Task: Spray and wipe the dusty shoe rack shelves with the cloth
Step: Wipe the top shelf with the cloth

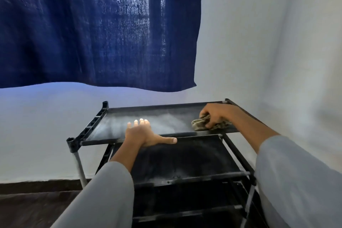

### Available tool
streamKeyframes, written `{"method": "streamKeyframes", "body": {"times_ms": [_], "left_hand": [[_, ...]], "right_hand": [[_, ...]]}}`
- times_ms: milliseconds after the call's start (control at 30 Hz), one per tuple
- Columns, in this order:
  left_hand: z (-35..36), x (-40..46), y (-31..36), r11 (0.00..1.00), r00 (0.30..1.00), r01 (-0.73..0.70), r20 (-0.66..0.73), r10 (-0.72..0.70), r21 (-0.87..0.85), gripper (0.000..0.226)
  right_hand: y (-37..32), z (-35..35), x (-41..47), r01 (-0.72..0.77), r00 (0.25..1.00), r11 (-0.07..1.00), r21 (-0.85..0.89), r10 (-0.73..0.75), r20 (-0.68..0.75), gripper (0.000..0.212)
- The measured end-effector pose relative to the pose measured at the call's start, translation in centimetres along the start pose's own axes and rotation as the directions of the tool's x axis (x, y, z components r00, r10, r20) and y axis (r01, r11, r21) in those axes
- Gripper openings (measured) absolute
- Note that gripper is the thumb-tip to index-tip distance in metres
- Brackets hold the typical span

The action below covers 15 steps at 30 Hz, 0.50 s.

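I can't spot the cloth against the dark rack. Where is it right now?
In the head view, the cloth lies bunched at the right end of the top shelf, gripped under the right hand; the left hand rests flat at the shelf's front edge.

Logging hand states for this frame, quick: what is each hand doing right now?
Left hand: open, fingers straight, resting flat on the top shelf.
Right hand: closed on the cloth, pressing it on the same shelf.

Cloth (pixel 201 124) on dusty top shelf (pixel 148 116)
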<state>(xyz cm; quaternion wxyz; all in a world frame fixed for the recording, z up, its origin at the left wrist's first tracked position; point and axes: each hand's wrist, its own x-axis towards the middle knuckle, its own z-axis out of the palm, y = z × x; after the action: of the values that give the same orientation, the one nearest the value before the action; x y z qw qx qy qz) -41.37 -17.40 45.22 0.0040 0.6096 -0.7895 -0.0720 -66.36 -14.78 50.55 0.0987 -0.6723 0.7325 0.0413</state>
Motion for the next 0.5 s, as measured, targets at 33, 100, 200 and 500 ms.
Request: {"method": "streamKeyframes", "body": {"times_ms": [33, 100, 200, 500], "left_hand": [[0.2, 0.1, 0.3, 1.000, 1.000, -0.016, -0.008, 0.016, 0.003, 0.147], [0.4, 0.7, 1.5, 0.998, 0.998, -0.067, -0.011, 0.067, -0.006, 0.150], [0.8, 1.7, 3.7, 0.992, 0.993, -0.121, -0.001, 0.121, -0.026, 0.150], [1.4, 3.1, 4.0, 0.995, 0.994, -0.075, 0.077, 0.080, -0.067, 0.150]], "right_hand": [[1.6, 0.4, -0.1, -0.041, 0.998, 0.999, 0.006, 0.042, -0.048, 0.037], [4.7, 1.0, -0.4, -0.151, 0.978, 0.988, 0.028, 0.153, -0.140, 0.039], [7.1, 1.5, 0.0, -0.231, 0.948, 0.972, 0.036, 0.233, -0.216, 0.042], [-5.5, 3.1, 3.1, 0.189, 0.942, 0.981, -0.050, -0.195, -0.274, 0.028]]}}
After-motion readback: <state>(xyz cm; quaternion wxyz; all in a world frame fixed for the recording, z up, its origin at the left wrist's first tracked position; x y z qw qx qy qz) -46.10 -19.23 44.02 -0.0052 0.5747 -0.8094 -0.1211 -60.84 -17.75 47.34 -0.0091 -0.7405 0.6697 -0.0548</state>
